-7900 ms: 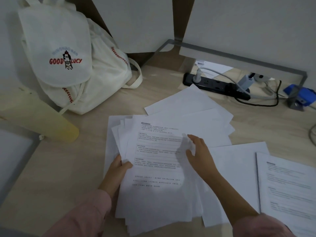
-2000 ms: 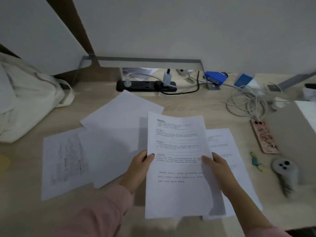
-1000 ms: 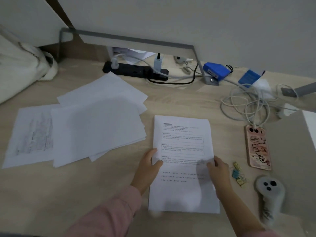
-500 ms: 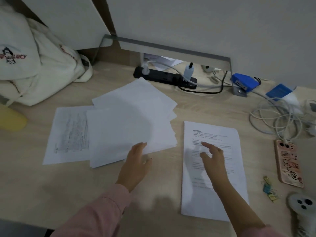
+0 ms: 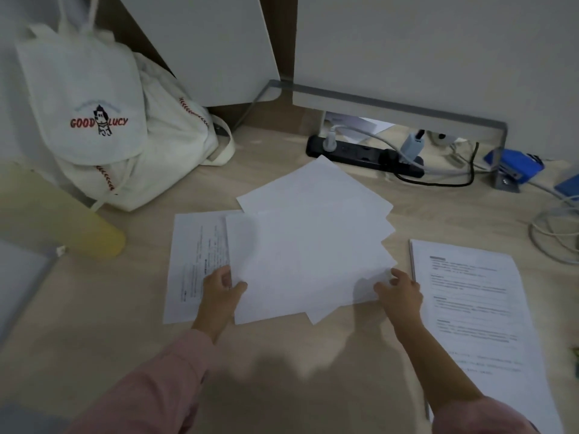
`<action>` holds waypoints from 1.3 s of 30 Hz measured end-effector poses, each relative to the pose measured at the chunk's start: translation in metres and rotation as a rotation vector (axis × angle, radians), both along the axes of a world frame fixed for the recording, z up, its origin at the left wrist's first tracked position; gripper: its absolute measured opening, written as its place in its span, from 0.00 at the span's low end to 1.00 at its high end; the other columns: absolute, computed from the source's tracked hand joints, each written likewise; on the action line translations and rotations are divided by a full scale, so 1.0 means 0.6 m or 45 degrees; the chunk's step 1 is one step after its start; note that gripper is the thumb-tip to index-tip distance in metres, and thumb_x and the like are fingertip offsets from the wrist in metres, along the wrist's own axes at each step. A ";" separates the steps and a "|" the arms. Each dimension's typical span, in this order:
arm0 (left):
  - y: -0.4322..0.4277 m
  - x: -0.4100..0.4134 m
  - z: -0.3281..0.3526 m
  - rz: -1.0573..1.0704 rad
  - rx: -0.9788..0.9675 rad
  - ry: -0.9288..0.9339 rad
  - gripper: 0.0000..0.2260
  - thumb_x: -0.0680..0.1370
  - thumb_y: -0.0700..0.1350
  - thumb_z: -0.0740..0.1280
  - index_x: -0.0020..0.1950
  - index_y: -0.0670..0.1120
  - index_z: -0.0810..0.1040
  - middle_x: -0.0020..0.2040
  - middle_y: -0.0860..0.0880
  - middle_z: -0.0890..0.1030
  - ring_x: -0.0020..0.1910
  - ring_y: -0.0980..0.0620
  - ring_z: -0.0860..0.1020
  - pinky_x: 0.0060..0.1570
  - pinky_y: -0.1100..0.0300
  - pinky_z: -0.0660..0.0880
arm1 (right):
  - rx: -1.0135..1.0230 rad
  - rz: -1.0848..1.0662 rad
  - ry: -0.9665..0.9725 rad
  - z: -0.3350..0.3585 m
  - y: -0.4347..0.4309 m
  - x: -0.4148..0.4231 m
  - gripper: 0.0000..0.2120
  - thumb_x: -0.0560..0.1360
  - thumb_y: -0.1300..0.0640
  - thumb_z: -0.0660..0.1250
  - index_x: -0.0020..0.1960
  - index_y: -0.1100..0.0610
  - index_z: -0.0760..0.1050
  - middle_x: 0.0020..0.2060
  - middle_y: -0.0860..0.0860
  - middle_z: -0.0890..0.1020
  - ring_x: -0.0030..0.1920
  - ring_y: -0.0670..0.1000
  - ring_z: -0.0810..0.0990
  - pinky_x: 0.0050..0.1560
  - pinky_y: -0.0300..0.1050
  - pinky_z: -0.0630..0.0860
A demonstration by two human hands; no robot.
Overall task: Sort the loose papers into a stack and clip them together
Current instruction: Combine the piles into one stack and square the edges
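A fanned pile of blank-side white sheets (image 5: pixel 310 245) lies in the middle of the wooden desk. My left hand (image 5: pixel 221 288) grips the pile's left edge, thumb on top. My right hand (image 5: pixel 399 288) pinches its lower right corner. A printed sheet (image 5: pixel 197 258) lies flat under the pile's left side. A squared stack of printed papers (image 5: pixel 473 305) lies on the desk to the right, untouched. A bit of a coloured clip (image 5: pixel 576 355) shows at the right frame edge.
A white backpack (image 5: pixel 103 120) leans at the back left, a yellow cylinder (image 5: pixel 62 220) lies in front of it. A black power strip (image 5: pixel 363 156), cables (image 5: pixel 551 233) and a blue stapler (image 5: pixel 513 166) sit along the back wall.
The stack of printed papers was laid down at the right and both hands left it. They moved left and took hold of the fanned pile; the view turned left.
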State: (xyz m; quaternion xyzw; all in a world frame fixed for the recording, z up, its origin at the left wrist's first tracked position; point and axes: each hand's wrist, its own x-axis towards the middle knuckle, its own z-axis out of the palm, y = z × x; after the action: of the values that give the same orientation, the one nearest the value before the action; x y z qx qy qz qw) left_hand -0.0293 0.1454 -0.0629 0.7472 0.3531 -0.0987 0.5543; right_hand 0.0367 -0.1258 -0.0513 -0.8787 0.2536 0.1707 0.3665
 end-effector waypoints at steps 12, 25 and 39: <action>0.019 0.006 0.037 -0.113 0.052 -0.250 0.09 0.79 0.44 0.62 0.57 0.46 0.77 0.55 0.49 0.79 0.56 0.49 0.76 0.60 0.55 0.72 | 0.414 -0.224 -0.045 0.037 0.014 -0.037 0.21 0.76 0.63 0.62 0.69 0.60 0.65 0.58 0.58 0.75 0.52 0.53 0.74 0.53 0.48 0.72; -0.005 -0.015 0.118 -1.072 1.085 -1.315 0.17 0.75 0.34 0.60 0.60 0.46 0.78 0.61 0.48 0.80 0.61 0.55 0.74 0.64 0.55 0.69 | 1.550 -0.075 0.031 0.136 0.051 -0.027 0.20 0.78 0.49 0.57 0.67 0.55 0.71 0.61 0.56 0.79 0.62 0.57 0.78 0.63 0.57 0.72; -0.044 -0.064 0.020 -0.941 -0.023 -0.150 0.50 0.52 0.75 0.68 0.69 0.65 0.49 0.71 0.64 0.48 0.72 0.62 0.52 0.71 0.60 0.58 | 1.055 -0.251 0.274 0.014 -0.020 -0.102 0.27 0.62 0.60 0.67 0.62 0.59 0.74 0.55 0.58 0.82 0.55 0.62 0.80 0.58 0.59 0.76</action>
State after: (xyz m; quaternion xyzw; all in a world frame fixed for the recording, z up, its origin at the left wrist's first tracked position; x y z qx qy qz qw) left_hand -0.0676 0.1189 -0.0509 0.8238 0.0263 -0.2521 0.5070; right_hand -0.0248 -0.1378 -0.0431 -0.6064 0.2830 0.3127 0.6741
